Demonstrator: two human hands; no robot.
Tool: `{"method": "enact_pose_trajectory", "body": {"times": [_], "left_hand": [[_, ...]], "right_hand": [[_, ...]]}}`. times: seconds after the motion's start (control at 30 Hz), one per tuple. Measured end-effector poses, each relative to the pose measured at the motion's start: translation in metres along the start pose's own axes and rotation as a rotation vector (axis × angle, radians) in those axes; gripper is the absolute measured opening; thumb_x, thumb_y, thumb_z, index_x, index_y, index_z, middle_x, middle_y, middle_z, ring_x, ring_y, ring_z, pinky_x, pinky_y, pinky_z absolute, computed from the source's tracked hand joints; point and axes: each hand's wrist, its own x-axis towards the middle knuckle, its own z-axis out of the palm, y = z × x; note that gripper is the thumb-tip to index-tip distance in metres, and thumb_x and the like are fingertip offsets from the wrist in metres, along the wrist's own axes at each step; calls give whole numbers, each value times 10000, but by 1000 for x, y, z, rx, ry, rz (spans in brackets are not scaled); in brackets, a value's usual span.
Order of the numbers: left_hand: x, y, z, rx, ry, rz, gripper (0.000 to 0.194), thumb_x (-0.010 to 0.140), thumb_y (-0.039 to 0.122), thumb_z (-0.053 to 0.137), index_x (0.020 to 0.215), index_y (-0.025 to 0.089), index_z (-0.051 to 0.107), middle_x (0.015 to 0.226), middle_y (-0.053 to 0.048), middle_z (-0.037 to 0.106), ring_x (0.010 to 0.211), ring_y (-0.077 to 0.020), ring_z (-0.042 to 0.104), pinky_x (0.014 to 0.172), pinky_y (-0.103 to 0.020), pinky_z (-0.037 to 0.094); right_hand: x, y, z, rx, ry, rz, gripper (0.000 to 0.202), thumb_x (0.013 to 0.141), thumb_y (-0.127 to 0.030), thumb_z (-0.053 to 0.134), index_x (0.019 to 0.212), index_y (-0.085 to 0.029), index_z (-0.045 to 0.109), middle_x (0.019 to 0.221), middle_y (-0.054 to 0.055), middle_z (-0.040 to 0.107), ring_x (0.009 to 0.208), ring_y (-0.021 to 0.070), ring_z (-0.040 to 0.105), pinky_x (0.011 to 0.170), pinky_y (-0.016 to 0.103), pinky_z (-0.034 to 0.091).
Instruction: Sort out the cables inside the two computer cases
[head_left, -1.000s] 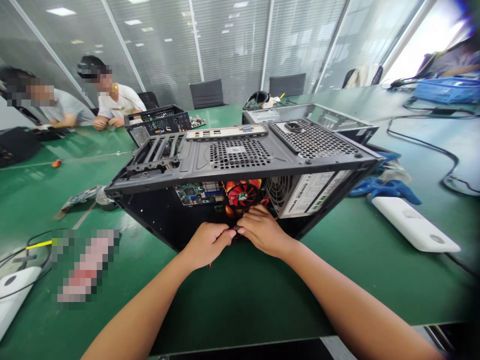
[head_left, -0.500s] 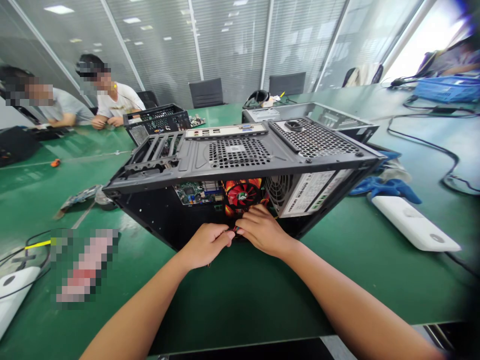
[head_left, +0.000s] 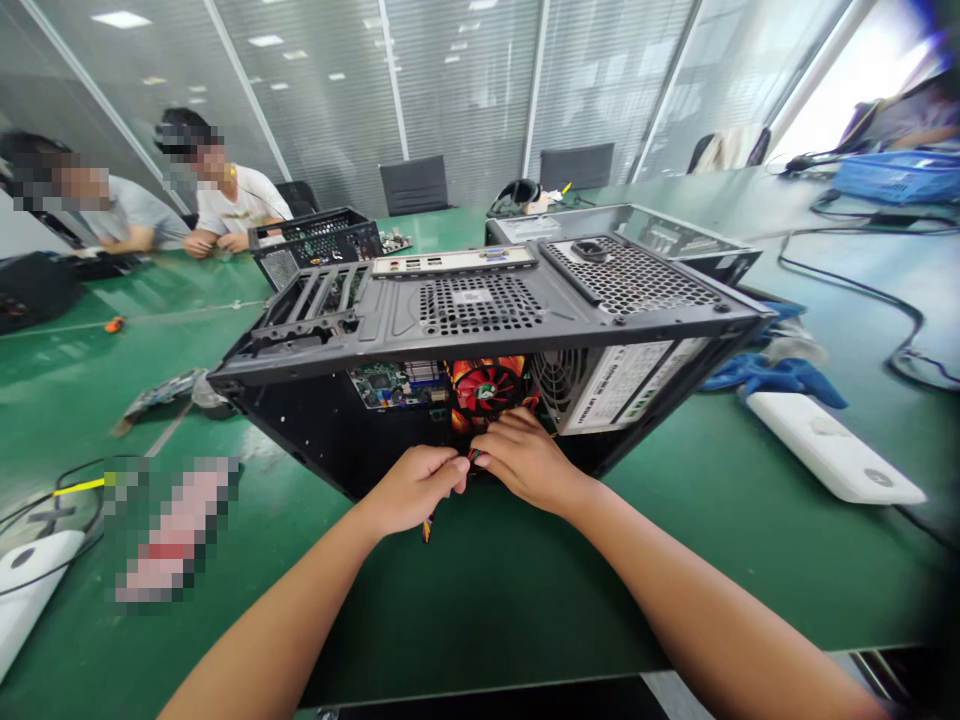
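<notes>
A black computer case (head_left: 390, 335) stands on the green table, its open side facing me. Inside it show a circuit board (head_left: 386, 385), a red fan (head_left: 486, 388) and a power supply with a white label (head_left: 626, 385). In front of the opening, my left hand (head_left: 420, 485) and my right hand (head_left: 525, 460) pinch a thin bundle of coloured cables (head_left: 474, 456), close together. A cable end (head_left: 427, 528) hangs below my left hand. Both hands are closed, and the fingertips partly hide the cables.
White power banks or similar white devices (head_left: 836, 447) (head_left: 37, 580) lie at right and left. Blue gloves (head_left: 787, 375) are beside the case. Two more cases (head_left: 319, 240) (head_left: 630, 225) stand behind. Two people sit at the far left; a blue basket (head_left: 900, 178) is at the far right.
A coloured cable end now hangs visibly below my left hand. Both hands have kept nearly the same place and grip; the view has shifted very slightly.
</notes>
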Motion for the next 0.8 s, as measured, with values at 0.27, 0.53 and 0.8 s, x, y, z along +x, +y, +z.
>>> {"method": "enact_pose_trajectory", "body": {"times": [0.27,0.53,0.8], "left_hand": [[1,-2,4,218,143,124,399,956,367,385,653,153,532,569,26,451,538,-100,411,560,-243,302],[5,-13,8,714,324,392,391,980,345,386,658,165,517,567,1,503,543,-132,448,627,-296,323],[0,-1,5,18,86,57,406,951,390,381,675,154,562,536,16,533,475,-89,451,516,-216,335]], "right_hand": [[0,0,0,-53,1,-36,249,986,-303,436,899,-177,632,735,33,609,737,182,505,773,334,352],[2,-1,0,37,-3,6,272,992,-287,424,810,-178,595,711,13,621,691,161,514,748,322,338],[-1,1,1,5,21,-9,250,979,-343,459,974,-172,641,758,33,629,737,180,533,782,336,352]]}}
